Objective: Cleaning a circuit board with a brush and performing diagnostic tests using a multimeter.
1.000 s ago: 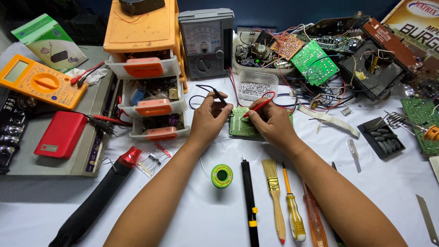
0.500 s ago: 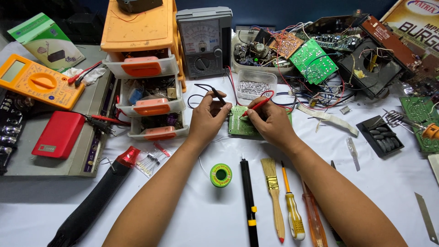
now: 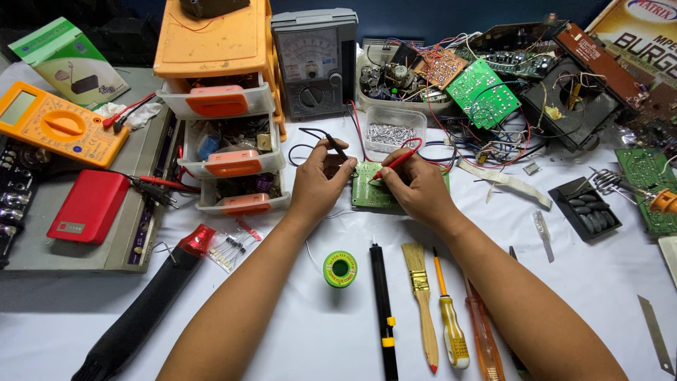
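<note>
board [image 3: 374, 192] between hands — solder spool [image 3: 340, 268] before | meter [image 3: 315, 62] behind

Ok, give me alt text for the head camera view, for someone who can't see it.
Two bare hands press meter probes onto a small green circuit board on a white table: the left hand holds a black probe, the right hand a red probe. Around them lie a solder spool, a brush, screwdrivers, an orange parts drawer and two multimeters.

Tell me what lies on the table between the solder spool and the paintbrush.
In the head view, one thing lies between the green solder spool and the paintbrush: a long black pen-shaped tool with a yellow band, lying lengthwise on the white table.
</note>
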